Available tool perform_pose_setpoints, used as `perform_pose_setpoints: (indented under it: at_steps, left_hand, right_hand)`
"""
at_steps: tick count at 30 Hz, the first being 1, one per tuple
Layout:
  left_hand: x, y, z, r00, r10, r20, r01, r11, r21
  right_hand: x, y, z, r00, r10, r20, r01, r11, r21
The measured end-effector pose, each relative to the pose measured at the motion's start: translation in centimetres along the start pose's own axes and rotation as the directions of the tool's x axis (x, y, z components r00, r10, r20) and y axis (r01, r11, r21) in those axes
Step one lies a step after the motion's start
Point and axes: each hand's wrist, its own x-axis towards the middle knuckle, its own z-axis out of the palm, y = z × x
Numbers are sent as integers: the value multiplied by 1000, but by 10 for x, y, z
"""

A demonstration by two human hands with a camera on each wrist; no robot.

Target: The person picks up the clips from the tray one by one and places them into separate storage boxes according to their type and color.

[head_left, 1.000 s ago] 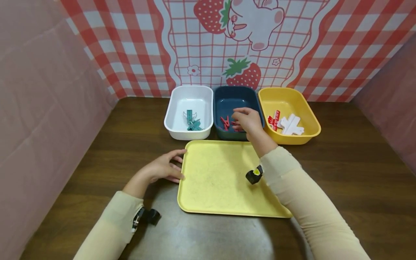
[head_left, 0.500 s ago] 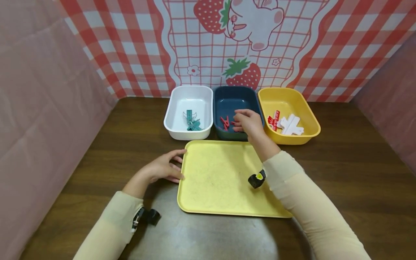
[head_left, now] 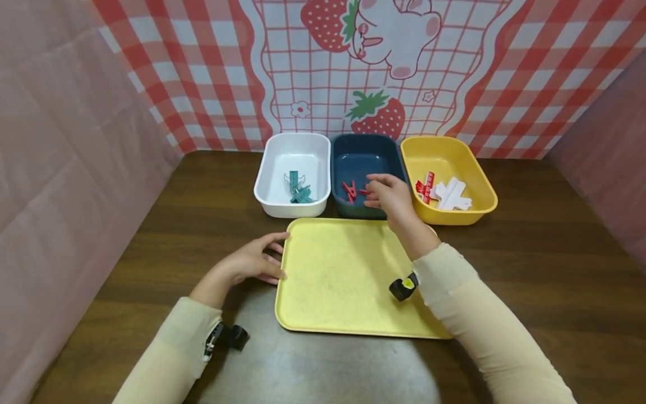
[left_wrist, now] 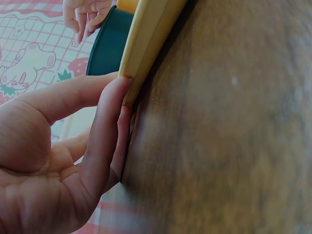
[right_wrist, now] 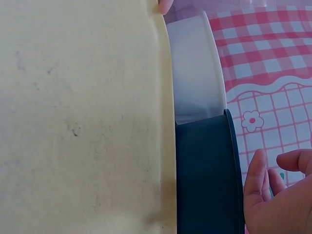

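My left hand (head_left: 249, 262) lies at the left edge of a yellow tray (head_left: 335, 280). In the left wrist view its fingertips (left_wrist: 127, 84) touch the tray's rim, fingers relaxed. Over the front right part of the dark blue bin (head_left: 365, 147) hovers my right hand (head_left: 396, 202), its fingers loosely bent. The right wrist view shows a gap between thumb and fingers, with nothing held there. Red clothespins (head_left: 349, 191) lie inside the blue bin, one of them partly hidden by the right hand's fingertips.
Left of the blue bin stands a white bin (head_left: 272, 163) with teal clips (head_left: 301, 194). On its right, a yellow bin (head_left: 479, 174) contains a red-and-white clip (head_left: 428, 186) and white clips (head_left: 451, 194). A checked cloth (head_left: 217, 73) hangs behind the bins.
My right hand has shifted slightly right and back toward me, its wrist camera moving with it. The left hand, tray and clips have stayed in place.
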Motion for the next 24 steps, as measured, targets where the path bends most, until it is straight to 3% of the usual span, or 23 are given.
perform_pose_setpoints:
  at_steps: [24]
  left_hand:
    - [0,0,-1,1000,-3,7,3,1000,9]
  right_hand:
    - [-19,10,-3,1000,-14,-2,14,1000,-16]
